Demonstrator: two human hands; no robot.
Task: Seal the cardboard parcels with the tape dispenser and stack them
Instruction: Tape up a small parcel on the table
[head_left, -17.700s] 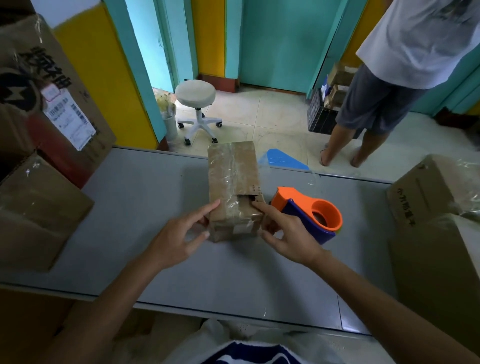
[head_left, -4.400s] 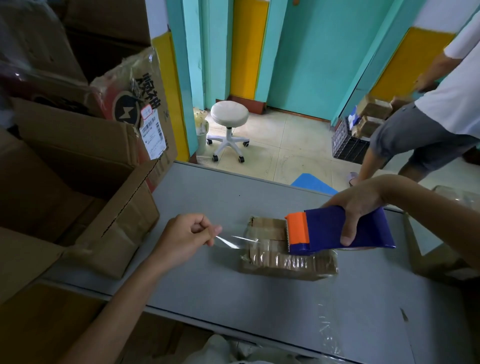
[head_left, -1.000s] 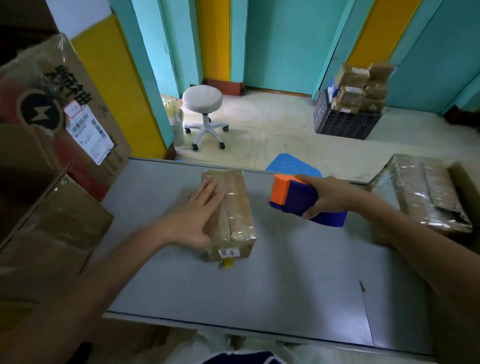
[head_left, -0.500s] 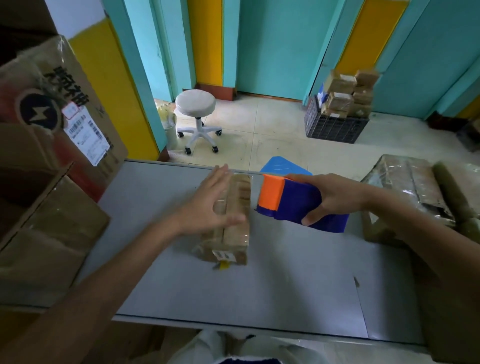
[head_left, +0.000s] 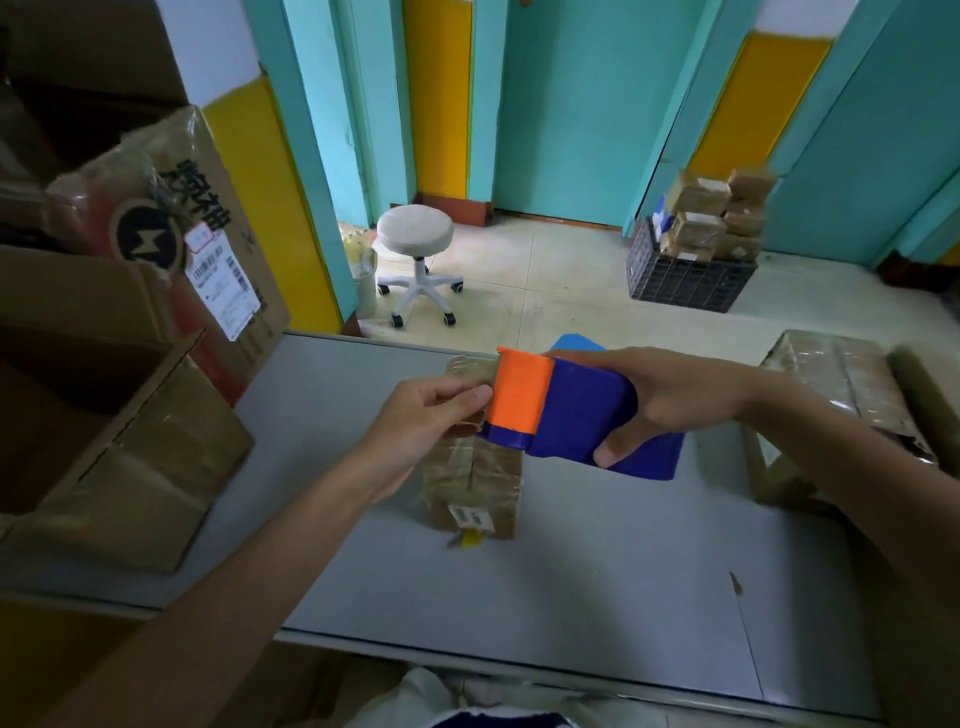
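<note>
The left hand (head_left: 426, 421), flat on the parcel (head_left: 478, 483) half a second ago, now pinches at the orange nose of the tape dispenser (head_left: 566, 410), which the right hand (head_left: 670, 400) grips, nose toward 9 o'clock. The parcel lies central on the table (head_left: 571, 571), long axis 12 to 6 o'clock.

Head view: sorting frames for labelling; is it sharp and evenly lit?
Head view: the tape dispenser and parcel are sharp; the taped box at the right edge is smeared; door frames bow from the wide lens; floor bright, forearms dim.
</note>
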